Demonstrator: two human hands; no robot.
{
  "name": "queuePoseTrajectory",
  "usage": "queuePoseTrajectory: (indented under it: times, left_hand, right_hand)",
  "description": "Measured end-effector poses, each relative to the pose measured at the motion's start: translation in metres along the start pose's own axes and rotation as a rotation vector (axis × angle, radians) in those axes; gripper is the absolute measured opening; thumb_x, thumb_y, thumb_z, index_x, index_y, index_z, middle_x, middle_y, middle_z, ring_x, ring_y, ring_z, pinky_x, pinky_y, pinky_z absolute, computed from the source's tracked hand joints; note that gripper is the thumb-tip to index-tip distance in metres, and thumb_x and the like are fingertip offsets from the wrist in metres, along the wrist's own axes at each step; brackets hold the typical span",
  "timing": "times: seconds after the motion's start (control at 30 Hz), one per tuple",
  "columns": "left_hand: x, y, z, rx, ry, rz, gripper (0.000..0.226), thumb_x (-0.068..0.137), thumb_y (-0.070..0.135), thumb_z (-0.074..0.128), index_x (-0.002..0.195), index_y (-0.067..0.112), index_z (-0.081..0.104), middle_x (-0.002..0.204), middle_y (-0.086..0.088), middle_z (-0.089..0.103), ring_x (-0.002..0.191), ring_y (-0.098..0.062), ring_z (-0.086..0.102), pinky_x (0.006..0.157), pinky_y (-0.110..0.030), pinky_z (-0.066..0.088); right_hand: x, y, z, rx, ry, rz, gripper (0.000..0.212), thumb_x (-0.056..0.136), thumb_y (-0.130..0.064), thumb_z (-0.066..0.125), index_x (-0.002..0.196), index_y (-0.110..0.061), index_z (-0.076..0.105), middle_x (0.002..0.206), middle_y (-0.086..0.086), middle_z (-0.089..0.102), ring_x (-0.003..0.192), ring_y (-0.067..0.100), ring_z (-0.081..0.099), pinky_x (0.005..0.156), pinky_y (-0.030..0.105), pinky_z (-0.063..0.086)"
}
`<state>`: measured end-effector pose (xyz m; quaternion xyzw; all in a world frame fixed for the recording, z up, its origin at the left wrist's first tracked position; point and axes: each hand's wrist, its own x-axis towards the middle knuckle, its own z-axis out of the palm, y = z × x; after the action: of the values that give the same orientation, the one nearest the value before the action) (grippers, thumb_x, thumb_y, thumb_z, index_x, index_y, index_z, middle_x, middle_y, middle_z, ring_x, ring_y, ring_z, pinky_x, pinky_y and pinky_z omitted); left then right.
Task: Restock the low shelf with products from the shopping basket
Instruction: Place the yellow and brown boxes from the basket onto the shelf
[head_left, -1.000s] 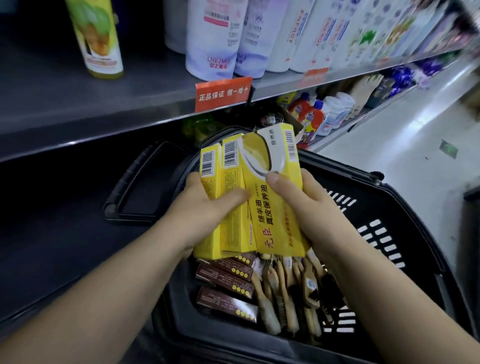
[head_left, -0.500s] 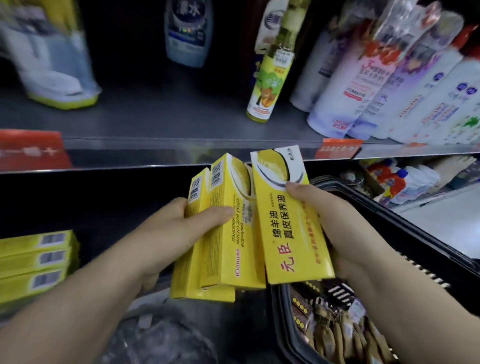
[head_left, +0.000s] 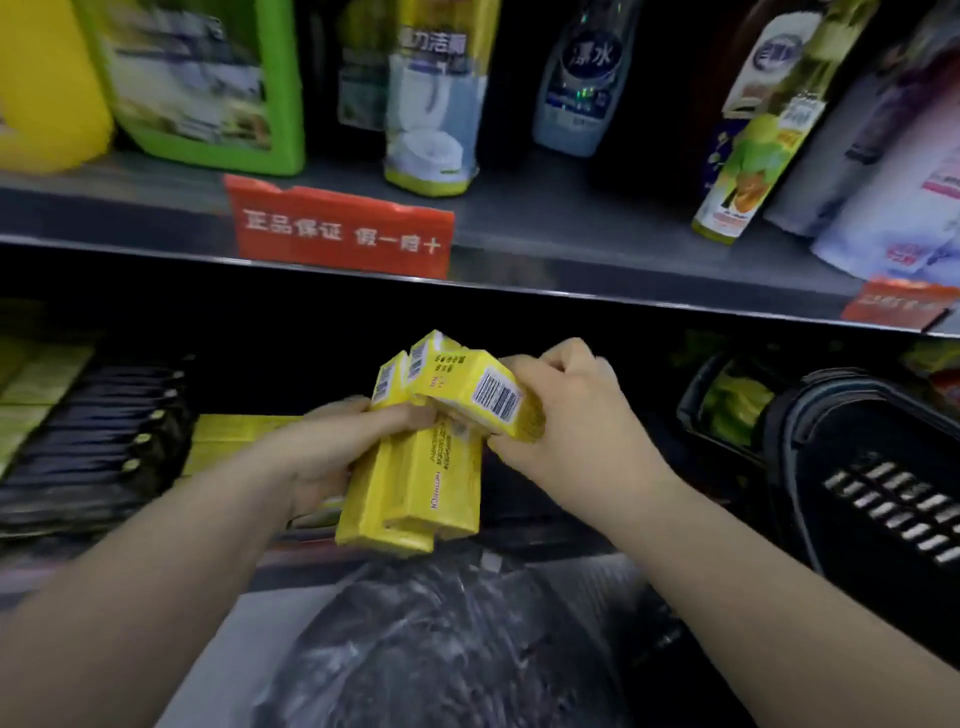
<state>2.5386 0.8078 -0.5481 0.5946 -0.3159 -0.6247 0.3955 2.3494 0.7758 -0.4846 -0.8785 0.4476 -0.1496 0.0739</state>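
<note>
My left hand (head_left: 332, 447) grips a bundle of upright yellow boxes (head_left: 410, 493) in front of the dark low shelf (head_left: 291, 364). My right hand (head_left: 566, 415) grips one more yellow box (head_left: 483, 400), tipped sideways across the top of the bundle with its barcode end facing me. Matching yellow boxes (head_left: 234, 436) lie stacked on the low shelf just behind my left hand. The black shopping basket (head_left: 878, 493) stands at the right, its contents hidden from here.
Black flat packs (head_left: 98, 441) fill the low shelf at the left. The shelf above (head_left: 519, 223) carries bottles, a green jug (head_left: 208, 83) and a red label (head_left: 343, 228). A dark plastic-wrapped bundle (head_left: 441, 649) lies on the floor below my hands.
Both hands carried the yellow boxes left, away from the basket and toward the low shelf. The right hand's box has turned from upright to lying sideways over the others.
</note>
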Motion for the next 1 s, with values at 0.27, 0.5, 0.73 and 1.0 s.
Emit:
queuePoseTrajectory:
  times: [0.27,0.5,0.73,1.0]
  left_hand:
    - [0.004,-0.047,-0.038,-0.149,0.147,0.036,0.080,0.043,0.048,0.080,0.115,0.022,0.056,0.097,-0.003,0.074,0.091,-0.023,0.070,0.081,-0.044,0.055]
    - [0.007,-0.054,-0.050,-0.092,0.300,0.111,0.079,0.032,0.055,0.081,0.102,0.035,0.052,0.100,0.004,0.070,0.087,-0.020,0.070,0.076,-0.042,0.057]
    - [0.000,-0.054,-0.073,-0.021,0.407,0.165,0.059,0.058,0.046,0.080,0.108,0.034,0.051,0.092,0.010,0.070,0.073,-0.006,0.069,0.056,-0.024,0.052]
    - [-0.049,-0.029,-0.126,0.107,0.509,0.133,0.090,0.024,0.065,0.081,0.105,0.039,0.055,0.095,0.005,0.071,0.086,-0.021,0.069,0.074,-0.042,0.056]
  right_hand:
    - [-0.004,-0.007,0.065,0.205,-0.114,-0.017,0.058,0.093,-0.020,0.055,0.127,-0.060,0.032,0.148,-0.018,0.008,0.097,0.007,0.058,0.082,0.021,0.050]
    - [0.012,-0.017,0.089,1.033,-0.115,0.139,0.047,0.094,-0.006,0.041,0.090,-0.037,0.075,0.144,-0.034,0.024,0.126,-0.023,0.023,0.095,0.007,0.032]
    - [0.034,-0.017,0.105,1.195,-0.092,0.329,0.058,0.081,-0.007,0.069,0.121,-0.044,0.048,0.112,-0.030,0.062,0.104,0.004,0.062,0.076,0.018,0.054]
    - [0.117,-0.019,0.145,0.464,-0.171,0.055,0.065,0.083,-0.020,0.067,0.140,-0.012,0.037,0.129,0.009,0.055,0.113,0.020,0.052,0.093,0.023,0.040]
